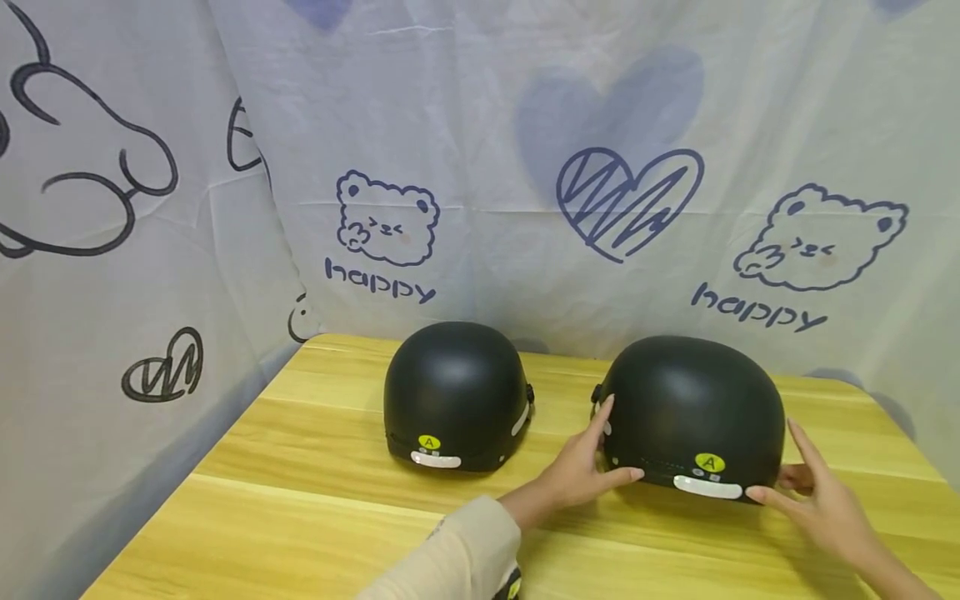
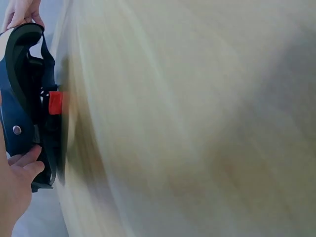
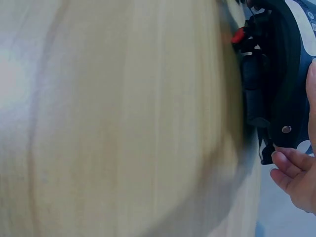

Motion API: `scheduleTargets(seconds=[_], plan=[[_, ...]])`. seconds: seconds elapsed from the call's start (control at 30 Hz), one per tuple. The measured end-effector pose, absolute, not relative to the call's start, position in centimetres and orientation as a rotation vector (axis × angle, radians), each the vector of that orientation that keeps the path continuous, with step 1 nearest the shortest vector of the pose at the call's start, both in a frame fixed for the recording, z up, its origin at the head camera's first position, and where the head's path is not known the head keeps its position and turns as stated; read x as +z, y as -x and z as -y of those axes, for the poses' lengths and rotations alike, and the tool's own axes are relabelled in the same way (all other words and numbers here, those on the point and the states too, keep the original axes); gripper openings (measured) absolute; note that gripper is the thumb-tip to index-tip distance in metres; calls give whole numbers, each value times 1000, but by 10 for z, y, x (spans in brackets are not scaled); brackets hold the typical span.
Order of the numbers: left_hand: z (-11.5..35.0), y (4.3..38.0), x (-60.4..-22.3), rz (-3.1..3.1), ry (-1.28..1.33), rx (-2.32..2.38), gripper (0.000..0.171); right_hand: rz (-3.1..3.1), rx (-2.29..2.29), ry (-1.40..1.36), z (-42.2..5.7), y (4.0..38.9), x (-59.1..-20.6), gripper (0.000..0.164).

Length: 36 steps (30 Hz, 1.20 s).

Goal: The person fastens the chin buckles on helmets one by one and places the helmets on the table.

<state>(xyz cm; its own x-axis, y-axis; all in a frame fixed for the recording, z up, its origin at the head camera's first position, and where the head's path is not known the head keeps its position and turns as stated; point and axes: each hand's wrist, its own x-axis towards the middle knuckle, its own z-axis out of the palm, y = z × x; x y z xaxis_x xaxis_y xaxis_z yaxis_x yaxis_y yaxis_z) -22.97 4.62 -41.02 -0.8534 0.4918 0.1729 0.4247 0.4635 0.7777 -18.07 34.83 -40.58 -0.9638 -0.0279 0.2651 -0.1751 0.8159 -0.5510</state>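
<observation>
A matte black helmet with a yellow "A" sticker and a white strip low on its back is between both hands at the right of the table. My left hand grips its left side, thumb by the lower rim. At the opposite side my right hand holds it, thumb near the white strip. In the left wrist view, the helmet's lower rim and a red tab show close over the wood, with fingers tucked at the rim. The right wrist view shows dark straps and a red buckle part under the shell.
A second black helmet with the same sticker stands to the left on the wood-grain table. Behind hangs a pale printed cloth, also along the left side. Part of a dark object with yellow shows by the left sleeve.
</observation>
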Motion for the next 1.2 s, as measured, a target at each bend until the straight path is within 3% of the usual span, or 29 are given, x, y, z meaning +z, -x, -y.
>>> scheduleTargets(seconds=[0.8,1.2], plan=[[-43,241,-372,-2676,-932,1332,83,2954,811,-99,-351,191,-350,91],[-37,244,-353,-2612,-927,1387,77,3070,768,-85,-347,199,-316,89]])
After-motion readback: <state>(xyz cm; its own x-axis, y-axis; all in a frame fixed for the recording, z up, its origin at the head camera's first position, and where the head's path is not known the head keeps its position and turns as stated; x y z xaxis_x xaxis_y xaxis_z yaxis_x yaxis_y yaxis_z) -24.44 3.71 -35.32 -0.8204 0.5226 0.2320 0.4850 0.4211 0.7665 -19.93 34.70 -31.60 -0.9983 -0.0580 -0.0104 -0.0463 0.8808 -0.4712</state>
